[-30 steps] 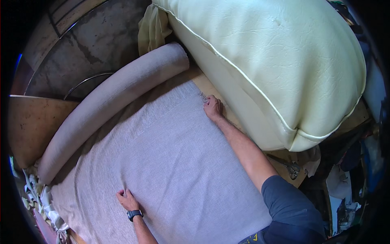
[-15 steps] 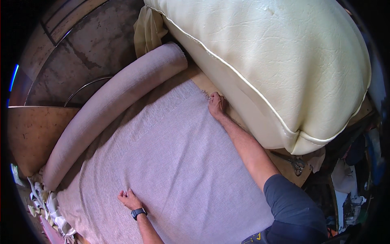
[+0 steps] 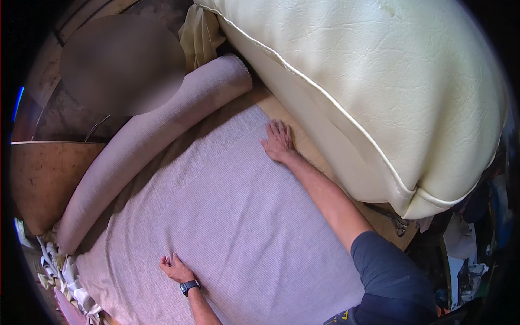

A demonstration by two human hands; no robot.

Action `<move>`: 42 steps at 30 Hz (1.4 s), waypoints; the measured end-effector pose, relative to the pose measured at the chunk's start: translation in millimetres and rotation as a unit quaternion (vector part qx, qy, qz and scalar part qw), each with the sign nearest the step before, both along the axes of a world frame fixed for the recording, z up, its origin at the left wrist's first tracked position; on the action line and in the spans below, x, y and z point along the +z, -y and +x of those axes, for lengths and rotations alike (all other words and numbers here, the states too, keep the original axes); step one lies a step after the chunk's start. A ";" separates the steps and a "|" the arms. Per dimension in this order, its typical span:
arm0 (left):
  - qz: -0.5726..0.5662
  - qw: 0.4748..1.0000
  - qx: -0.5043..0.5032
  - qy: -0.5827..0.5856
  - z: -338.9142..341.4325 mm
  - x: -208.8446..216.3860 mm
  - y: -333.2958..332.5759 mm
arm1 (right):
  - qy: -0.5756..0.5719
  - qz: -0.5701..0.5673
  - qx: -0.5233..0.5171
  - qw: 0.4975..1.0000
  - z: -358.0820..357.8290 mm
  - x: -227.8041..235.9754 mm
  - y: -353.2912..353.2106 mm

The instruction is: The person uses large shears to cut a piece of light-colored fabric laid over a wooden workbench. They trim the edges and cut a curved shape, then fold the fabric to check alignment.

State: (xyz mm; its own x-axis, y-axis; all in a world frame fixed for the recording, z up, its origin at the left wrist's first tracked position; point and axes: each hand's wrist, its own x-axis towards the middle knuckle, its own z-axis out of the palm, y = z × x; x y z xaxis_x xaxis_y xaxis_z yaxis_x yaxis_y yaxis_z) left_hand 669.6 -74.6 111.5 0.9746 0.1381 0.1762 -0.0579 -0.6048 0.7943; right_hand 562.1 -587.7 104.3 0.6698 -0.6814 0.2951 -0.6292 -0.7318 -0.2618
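A mauve-grey ribbed fabric (image 3: 254, 216) lies spread over a wooden work surface, one layer on top of another. My right hand (image 3: 279, 143) presses flat on its far right corner with the fingers spread. At the left edge of the upper layer rests my left hand (image 3: 177, 269), wearing a dark watch; its fingers are loosely bent and apart from the thumb. No held thing shows in either hand. Beyond them, a thick roll of the same fabric (image 3: 146, 130) stretches from lower left to the far middle.
A large cream padded cushion (image 3: 390, 81) with a piped seam stands along the right side. Scissors (image 3: 400, 225) lie partly under it on the wood. White scraps (image 3: 76, 281) hang at the lower left. Beige cloth (image 3: 200, 35) is bunched behind the roll.
My right hand has gone from gripping the fabric's corner to lying flat on it with fingers spread. My left hand has shifted slightly right, its fingers loosened. The cushion appears slightly lower.
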 end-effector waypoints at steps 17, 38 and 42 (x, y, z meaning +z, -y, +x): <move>0.326 0.845 -0.424 0.024 -206.0 37.9 88.5 | -0.103 0.063 0.012 0.993 -181.9 28.0 -133.8; 0.241 0.727 -0.636 0.094 -493.1 31.1 -88.6 | 0.114 0.000 -0.112 0.987 -596.8 22.3 -318.5; 0.052 0.798 -0.590 -0.114 -518.7 24.2 -157.4 | 0.299 0.427 -0.268 0.811 -633.5 -19.1 -312.9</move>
